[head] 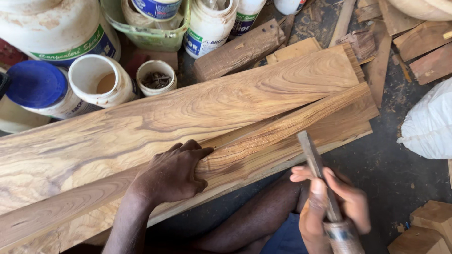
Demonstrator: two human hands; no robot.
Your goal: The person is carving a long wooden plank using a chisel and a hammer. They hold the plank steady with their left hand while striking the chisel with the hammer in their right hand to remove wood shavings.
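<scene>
Head view, looking down at the floor of a woodworking space. The left hand (172, 173) lies palm-down on a narrow wooden strip (263, 138), fingers spread and curled over its upper edge, pressing it flat rather than gripping it. The strip runs diagonally from lower left to upper right and rests on a wide grained plank (188, 108), which lies along the same diagonal with a further board partly showing beneath its lower edge.

The right hand (329, 202), slightly blurred, is closed around a chisel (316, 164) near the junction of blade and handle; the fingers wrap the shaft, and the metal-banded handle end points toward the lower frame edge. The flat blade points up and to the left, its tip just beside the lower edge of the boards, to the right of the left hand; whether the tip touches the wood cannot be told. The two hands are near each other but apart, the left on the strip, the right off the boards over the dark floor (391, 164).

Behind the plank, upper left, stand an open white tub (101, 80), a small cup of nails (156, 77), a blue-lidded tub (40, 87) and several glue jars (209, 26). Wood offcuts (414, 42) lie upper right; a white sack (431, 122) sits at the right edge.
</scene>
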